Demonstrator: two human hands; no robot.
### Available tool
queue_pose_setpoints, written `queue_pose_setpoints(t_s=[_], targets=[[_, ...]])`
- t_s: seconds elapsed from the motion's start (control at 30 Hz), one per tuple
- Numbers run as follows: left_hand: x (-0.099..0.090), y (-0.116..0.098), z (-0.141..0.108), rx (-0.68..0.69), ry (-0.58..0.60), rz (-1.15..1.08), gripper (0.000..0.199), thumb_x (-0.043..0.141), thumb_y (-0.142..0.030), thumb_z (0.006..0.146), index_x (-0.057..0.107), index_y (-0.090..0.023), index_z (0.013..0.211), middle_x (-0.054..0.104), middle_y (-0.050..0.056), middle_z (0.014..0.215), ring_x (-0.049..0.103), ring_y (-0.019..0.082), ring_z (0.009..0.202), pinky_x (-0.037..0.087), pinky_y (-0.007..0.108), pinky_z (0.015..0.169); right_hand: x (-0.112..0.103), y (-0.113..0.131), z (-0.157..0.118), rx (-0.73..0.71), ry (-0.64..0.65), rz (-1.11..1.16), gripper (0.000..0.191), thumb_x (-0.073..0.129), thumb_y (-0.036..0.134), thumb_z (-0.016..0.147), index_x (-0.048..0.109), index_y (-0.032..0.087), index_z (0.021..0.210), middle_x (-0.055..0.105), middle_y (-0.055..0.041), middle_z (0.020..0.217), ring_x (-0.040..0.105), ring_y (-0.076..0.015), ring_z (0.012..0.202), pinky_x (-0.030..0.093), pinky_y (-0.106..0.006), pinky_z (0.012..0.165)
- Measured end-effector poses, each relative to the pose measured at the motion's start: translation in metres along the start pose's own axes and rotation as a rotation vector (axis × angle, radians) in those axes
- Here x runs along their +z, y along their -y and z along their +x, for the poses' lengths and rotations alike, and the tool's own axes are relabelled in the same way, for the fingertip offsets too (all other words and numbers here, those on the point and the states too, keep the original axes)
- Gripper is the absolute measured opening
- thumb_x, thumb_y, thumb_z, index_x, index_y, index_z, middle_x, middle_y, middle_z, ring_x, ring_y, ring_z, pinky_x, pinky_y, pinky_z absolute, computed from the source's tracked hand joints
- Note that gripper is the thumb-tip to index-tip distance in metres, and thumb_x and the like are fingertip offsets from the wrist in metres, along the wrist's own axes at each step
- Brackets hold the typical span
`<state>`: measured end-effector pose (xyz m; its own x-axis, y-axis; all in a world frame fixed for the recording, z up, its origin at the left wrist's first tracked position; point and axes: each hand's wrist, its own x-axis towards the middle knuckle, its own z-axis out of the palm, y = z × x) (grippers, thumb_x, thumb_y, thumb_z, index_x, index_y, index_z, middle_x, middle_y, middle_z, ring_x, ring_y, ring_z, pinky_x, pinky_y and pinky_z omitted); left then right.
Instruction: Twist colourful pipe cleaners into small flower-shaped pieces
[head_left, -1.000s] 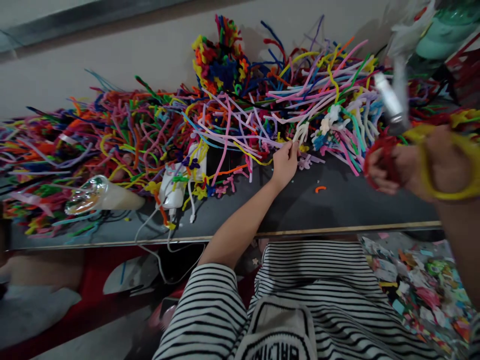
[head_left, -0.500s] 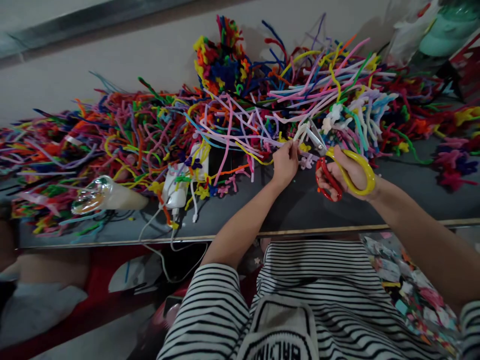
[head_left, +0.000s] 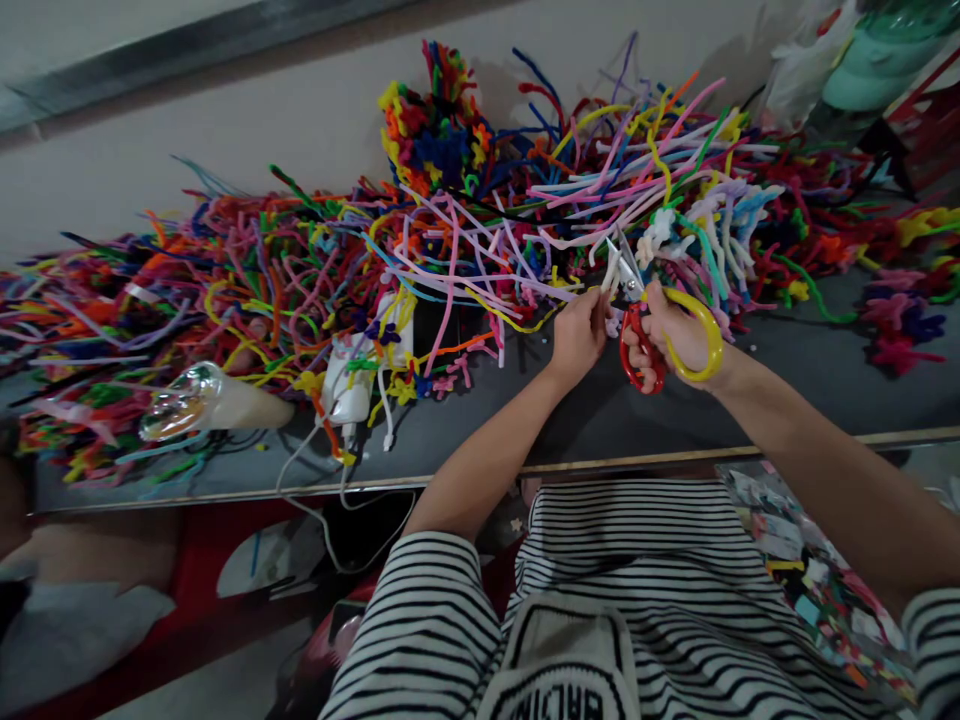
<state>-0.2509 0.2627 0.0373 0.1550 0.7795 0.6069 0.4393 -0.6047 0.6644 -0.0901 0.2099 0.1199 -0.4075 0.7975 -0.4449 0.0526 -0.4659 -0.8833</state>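
My left hand (head_left: 581,335) is closed, thumb and fingers pinching a white pipe cleaner (head_left: 613,268) that stands up from the fingertips. The lower end is hidden in the grip. Just to the right, my right hand (head_left: 675,325) has its fingers through the handles of a pair of scissors (head_left: 631,285), one loop yellow and the other red. The metal blades point up and away from me, slightly parted, beside the white pipe cleaner. Whether they touch it I cannot tell. Behind both hands lies a heap of coloured pipe cleaners (head_left: 465,245).
A white power strip (head_left: 349,385) with cables stands at the table's front. To its left a clear-wrapped cup (head_left: 225,397) lies on its side. Pink and purple pipe-cleaner flowers (head_left: 904,325) lie at right. Below the table edge, a scrap-filled bag (head_left: 817,580) sits at right.
My left hand has shifted slightly right and my right hand with the scissors slightly left, so the two are closer together. The view has also moved a little.
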Motion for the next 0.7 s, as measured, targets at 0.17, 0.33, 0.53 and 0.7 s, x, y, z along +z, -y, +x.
queue_pose_setpoints(t_s=[0.17, 0.33, 0.53, 0.7], targets=[[-0.003, 0.002, 0.004, -0.108, -0.051, -0.080, 0.036, 0.045, -0.033, 0.108, 0.055, -0.021, 0.075, 0.063, 0.000, 0.070, 0.058, 0.012, 0.063, 0.046, 0.028, 0.066, 0.000, -0.012, 0.008, -0.082, -0.091, -0.064, 0.081, 0.045, 0.104, 0.073, 0.050, 0.023, 0.071, 0.055, -0.0031, 0.051, 0.054, -0.0142, 0.036, 0.057, -0.031, 0.036], [-0.002, 0.003, 0.008, -0.180, -0.043, -0.107, 0.038, 0.048, -0.028, 0.107, 0.053, -0.021, 0.070, 0.060, -0.001, 0.065, 0.055, 0.011, 0.060, 0.045, 0.027, 0.065, -0.008, -0.017, 0.009, -0.157, -0.269, -0.079, 0.074, 0.053, 0.097, 0.078, 0.047, 0.024, 0.070, 0.048, 0.0011, 0.048, 0.049, -0.0107, 0.032, 0.046, -0.025, 0.028], [-0.007, 0.011, 0.014, -0.168, -0.031, -0.119, 0.043, 0.044, -0.045, 0.109, 0.056, -0.021, 0.074, 0.054, -0.001, 0.064, 0.051, 0.012, 0.059, 0.041, 0.027, 0.062, -0.017, 0.010, 0.002, -0.440, -0.449, -0.060, 0.055, 0.077, 0.067, 0.086, 0.053, 0.019, 0.072, 0.056, 0.0007, 0.056, 0.052, -0.0073, 0.038, 0.049, -0.021, 0.035], [-0.022, 0.010, 0.019, 0.130, 0.223, -0.024, 0.039, 0.041, -0.044, 0.109, 0.063, -0.019, 0.090, 0.064, 0.004, 0.077, 0.061, 0.017, 0.074, 0.048, 0.030, 0.072, -0.036, 0.033, 0.015, -0.567, -0.551, -0.109, 0.049, 0.095, 0.038, 0.073, 0.050, 0.019, 0.077, 0.066, -0.0029, 0.071, 0.069, -0.0125, 0.057, 0.047, -0.016, 0.042]])
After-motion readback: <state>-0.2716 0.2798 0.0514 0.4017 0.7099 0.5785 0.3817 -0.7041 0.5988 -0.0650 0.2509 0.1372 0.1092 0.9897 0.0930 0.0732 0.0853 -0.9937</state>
